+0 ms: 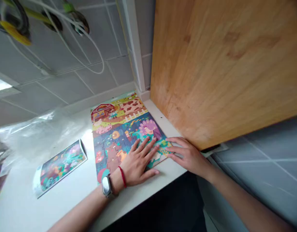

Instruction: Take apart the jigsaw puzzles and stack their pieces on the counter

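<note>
A colourful jigsaw puzzle (110,138) with a red barn, a spotted cow and a purple peacock lies flat on the white table (73,193). My left hand (138,161), with a watch and a red cord at its wrist, rests on the puzzle's near part with fingers spread. At the puzzle's near right edge, my right hand (184,153) touches the border with its fingers stretched out. Parts of the picture are hidden under both hands. Left of the puzzle lies a printed picture sheet (61,164) with curled ends.
A crumpled clear plastic bag (42,138) lies at the table's left. A wooden board (223,64) stands close on the right. Behind are a tiled wall (90,80) and hanging white cables (95,48).
</note>
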Tool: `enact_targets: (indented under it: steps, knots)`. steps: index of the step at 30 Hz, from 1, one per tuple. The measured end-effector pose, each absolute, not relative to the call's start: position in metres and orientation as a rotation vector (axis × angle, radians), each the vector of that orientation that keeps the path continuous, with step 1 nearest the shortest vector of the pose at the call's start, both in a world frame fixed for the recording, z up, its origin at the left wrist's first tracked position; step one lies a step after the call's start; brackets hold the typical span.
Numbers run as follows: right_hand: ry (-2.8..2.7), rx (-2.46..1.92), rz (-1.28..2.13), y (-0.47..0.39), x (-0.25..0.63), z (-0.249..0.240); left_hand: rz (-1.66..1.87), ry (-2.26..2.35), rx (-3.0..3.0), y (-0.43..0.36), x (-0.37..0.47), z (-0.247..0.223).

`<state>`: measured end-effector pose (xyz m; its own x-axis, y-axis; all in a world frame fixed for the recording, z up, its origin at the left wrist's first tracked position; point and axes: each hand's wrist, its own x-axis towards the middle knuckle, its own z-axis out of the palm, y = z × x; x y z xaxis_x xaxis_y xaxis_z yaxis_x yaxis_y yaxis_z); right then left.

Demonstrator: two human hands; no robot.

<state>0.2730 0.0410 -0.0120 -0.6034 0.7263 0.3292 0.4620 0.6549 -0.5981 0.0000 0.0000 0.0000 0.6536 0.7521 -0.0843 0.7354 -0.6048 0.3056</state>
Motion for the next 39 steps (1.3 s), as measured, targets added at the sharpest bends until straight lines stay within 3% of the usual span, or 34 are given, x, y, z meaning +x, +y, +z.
enact_targets:
  steps: [14, 27, 32, 39]
  knots:
    - [-2.28, -0.968, 0.535, 0.042, 0.269, -0.016, 0.354, 1.385, 2.472, -0.018, -0.016, 0.006]
    - [-2.022, -1.015, 0.248, 0.041, 0.269, -0.034, 1.223, 2.238, 2.032, -0.162, -0.184, -0.001]
    - [-2.028, -1.047, 0.201, 0.043, 0.267, -0.035, 1.082, 2.344, 2.066, -0.191, -0.178, -0.023]
    - [-2.063, -1.035, 0.166, 0.043, 0.263, -0.028, 1.002, 2.298, 2.104, -0.187, -0.167, -0.018]
